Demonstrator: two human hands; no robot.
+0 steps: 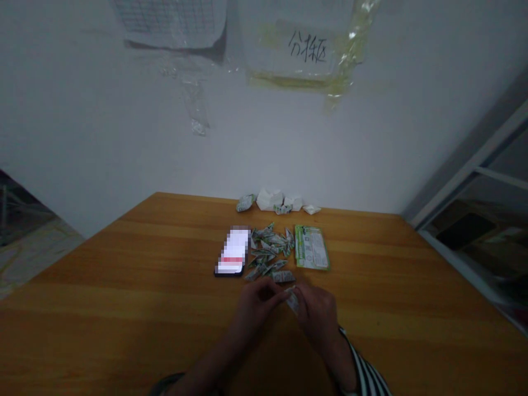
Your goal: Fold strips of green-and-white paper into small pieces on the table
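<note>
Across the wooden surface (124,264), working left to right, a phone (232,251) lies face up with its screen pixelated, close beside a loose pile of small folded paper pieces (268,247) printed in green and white. Beyond them, by the far edge, sit a green-printed wad (246,202) and several crumpled white paper lumps (270,199). Nearest the camera, the left hand (258,305) curls its fingers inward, its grip closed and its fingertips meeting one end of a folded paper strip (292,301). The right hand (317,313) closes on the strip from the other side, so the two grips pinch it between them just short of the pile, though the fingers hide part of it. The strip looks light and thin, likely to bend or crease under hard pressure yet springy along its folds, so a gentle pinch at the folded edges seems the surest hold. To the right of the pile lies a flat green-and-white printed sheet (312,247), almost touching it. A black-and-white striped sleeve (365,374) covers the right forearm, and a pale metal frame (466,165) stands beyond the surface's right side.
</note>
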